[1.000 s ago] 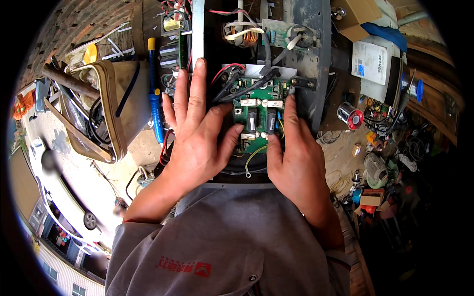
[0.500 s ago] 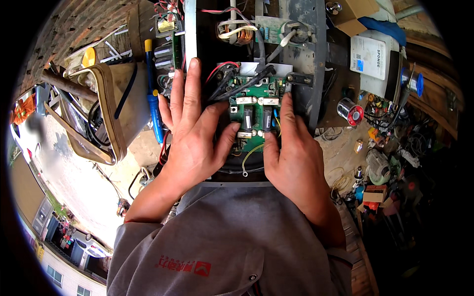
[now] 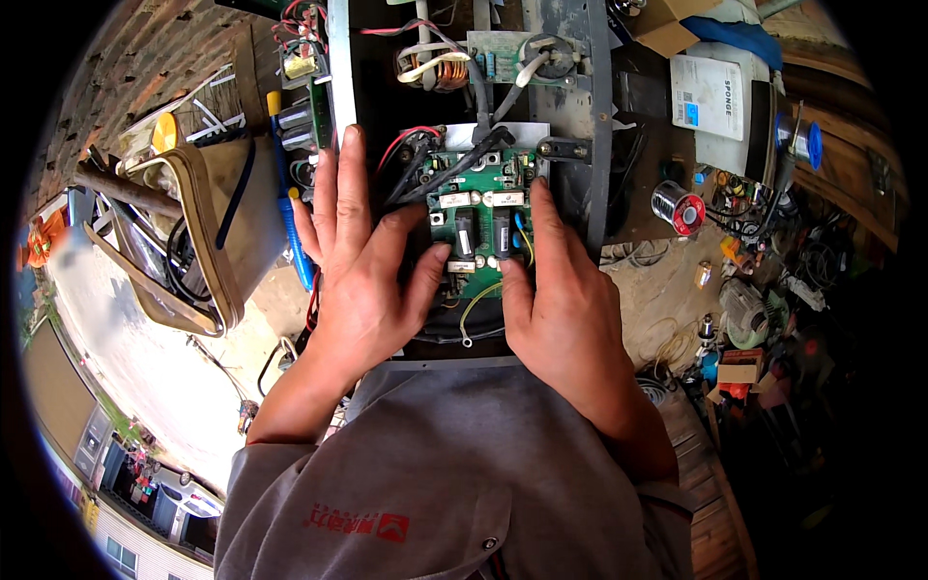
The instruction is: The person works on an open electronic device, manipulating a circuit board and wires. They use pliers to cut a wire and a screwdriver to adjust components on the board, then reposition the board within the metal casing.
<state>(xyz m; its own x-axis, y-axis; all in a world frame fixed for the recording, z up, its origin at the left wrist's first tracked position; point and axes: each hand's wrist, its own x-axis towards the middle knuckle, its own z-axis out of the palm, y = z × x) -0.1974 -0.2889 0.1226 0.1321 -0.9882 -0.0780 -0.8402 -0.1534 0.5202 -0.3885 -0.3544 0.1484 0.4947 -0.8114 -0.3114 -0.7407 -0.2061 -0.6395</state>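
Note:
A green circuit board (image 3: 477, 182) sits inside an open dark metal housing (image 3: 595, 126). It carries white blocks and two black cylinders, and thick black cables cross its far end. My left hand (image 3: 360, 275) holds its left edge with thumb and bent index finger; the other fingers stretch out toward a pale metal bar (image 3: 342, 82). At the right edge, my right hand (image 3: 565, 300) grips the board with thumb and index finger, its remaining fingers mostly hidden below. A yellow-green wire (image 3: 477, 307) with a ring terminal hangs off the board's near side.
Beyond the board lie a copper coil (image 3: 447, 74) and a smaller board (image 3: 500, 44). An open tool bag (image 3: 217, 246) and a blue tool with a yellow tip (image 3: 295, 232) are at left. Solder spools (image 3: 688, 213) and a white box (image 3: 707, 97) stand at right.
The whole view has shifted slightly, so the housing and hands appear a little further left. Both hands keep about the same places on the board.

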